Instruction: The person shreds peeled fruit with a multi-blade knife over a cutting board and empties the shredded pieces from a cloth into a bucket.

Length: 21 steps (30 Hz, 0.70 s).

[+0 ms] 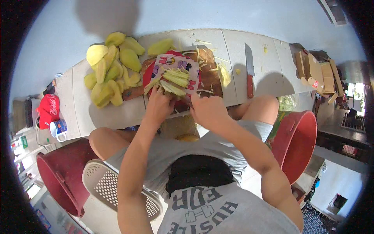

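Observation:
My left hand (159,103) is curled at the near edge of the cutting board, its fingers closed on pale green mango strips (171,88). More cut strips (177,77) lie just beyond, on a printed cloth (167,60) with a red border. The cloth lies over a wooden cutting board (206,58). Beside the left hand, my right hand (208,108) is closed in a fist around a knife (187,100), mostly hidden by the fingers. Peeled green mangoes (130,59) are piled to the left of the board, and another mango (159,47) lies behind it.
A large knife (249,70) with a red handle lies on the tiled counter (233,43) right of the board. Red bins (296,144) stand at both sides. A perforated basket (101,181), a mug (58,128) and a red cap (48,110) are at left; cardboard (317,70) is at right.

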Tool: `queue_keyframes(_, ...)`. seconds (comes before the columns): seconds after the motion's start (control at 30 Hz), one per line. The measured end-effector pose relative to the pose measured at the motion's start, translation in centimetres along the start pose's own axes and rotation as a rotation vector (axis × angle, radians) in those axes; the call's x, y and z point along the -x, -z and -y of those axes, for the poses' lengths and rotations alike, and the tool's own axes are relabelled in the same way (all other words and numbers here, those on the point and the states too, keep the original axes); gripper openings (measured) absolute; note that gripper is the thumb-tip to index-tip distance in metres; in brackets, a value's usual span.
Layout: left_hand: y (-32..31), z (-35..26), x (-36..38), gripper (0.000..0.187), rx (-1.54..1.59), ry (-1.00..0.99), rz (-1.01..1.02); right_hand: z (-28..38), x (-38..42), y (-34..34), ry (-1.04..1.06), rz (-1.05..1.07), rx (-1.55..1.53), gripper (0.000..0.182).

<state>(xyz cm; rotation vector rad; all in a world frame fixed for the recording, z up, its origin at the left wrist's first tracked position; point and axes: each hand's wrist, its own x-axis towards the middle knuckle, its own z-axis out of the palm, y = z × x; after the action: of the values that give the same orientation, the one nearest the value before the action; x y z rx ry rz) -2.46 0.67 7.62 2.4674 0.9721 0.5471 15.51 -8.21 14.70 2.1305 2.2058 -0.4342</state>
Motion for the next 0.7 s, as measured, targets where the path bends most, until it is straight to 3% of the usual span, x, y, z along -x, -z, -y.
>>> queue_keyframes(0.07,-0.7,0.2,0.3,0.021,0.034,-0.062,-0.121,0.7,0.4,0.9,-0.038,0.049,-0.009,0.027)
queue_keyframes(0.17,-0.8,0.5,0.5,0.021,0.009,0.026,-0.005,-1.2,-0.3,-3.0,-0.045,-0.005,-0.032,0.026)
queue_keyframes(0.3,-0.9,0.6,-0.2,0.020,0.027,-0.076,-0.140,1.0,-0.2,1.7,-0.042,0.085,-0.001,0.029)
queue_keyframes(0.4,-1.1,0.3,0.8,0.020,0.049,0.006,-0.093,0.9,0.6,0.4,-0.098,0.152,-0.028,0.030)
queue_keyframes(0.47,-1.1,0.5,0.5,0.019,-0.010,0.009,-0.043,-0.7,0.2,-2.8,-0.085,0.022,-0.052,0.028)
queue_keyframes(0.57,-1.0,0.5,0.4,0.020,-0.001,-0.088,-0.121,0.9,0.4,0.0,-0.096,0.046,-0.042,0.028)
queue_keyframes(0.7,-1.1,0.1,1.1,0.019,-0.020,-0.039,-0.141,1.3,1.2,0.4,-0.129,0.109,-0.066,0.029)
